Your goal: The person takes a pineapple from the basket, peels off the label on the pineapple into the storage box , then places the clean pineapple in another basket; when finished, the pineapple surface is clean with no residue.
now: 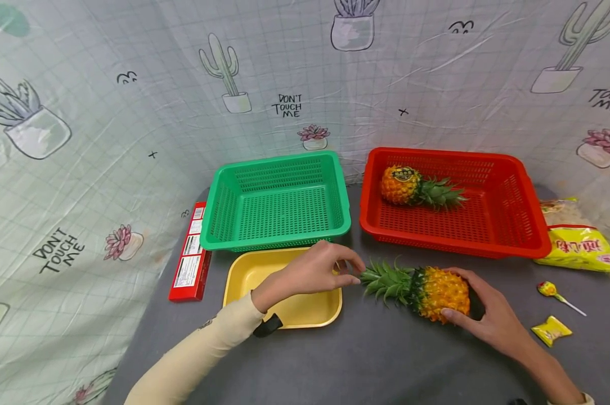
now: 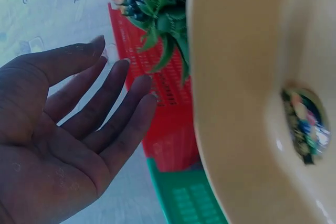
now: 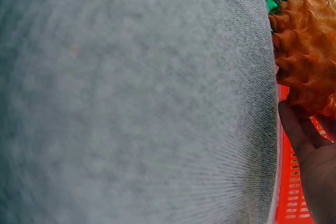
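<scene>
My right hand (image 1: 492, 315) grips the base of an orange pineapple (image 1: 443, 293), thumb on the near side and fingers on the far side. Its green leaves point left. In the right wrist view the fruit's spiky skin (image 3: 310, 45) shows above my fingers. Close to the leaf tips is my left hand (image 1: 320, 270), over the yellow tray (image 1: 234, 281). The left wrist view shows this hand's fingers (image 2: 107, 95) loosely bent, holding nothing, apart from the leaves. A small dark, colourful packet (image 2: 307, 124) lies in the tray, hidden by my arm in the head view.
Behind stand a green basket (image 1: 274, 239) and a red basket (image 1: 452, 239), the red one holding another pineapple (image 1: 401, 185). A red box (image 1: 191, 253) lies at left. On the right are a yellow bag (image 1: 581, 247), a lollipop (image 1: 548, 289) and a yellow wrapped candy (image 1: 551, 331).
</scene>
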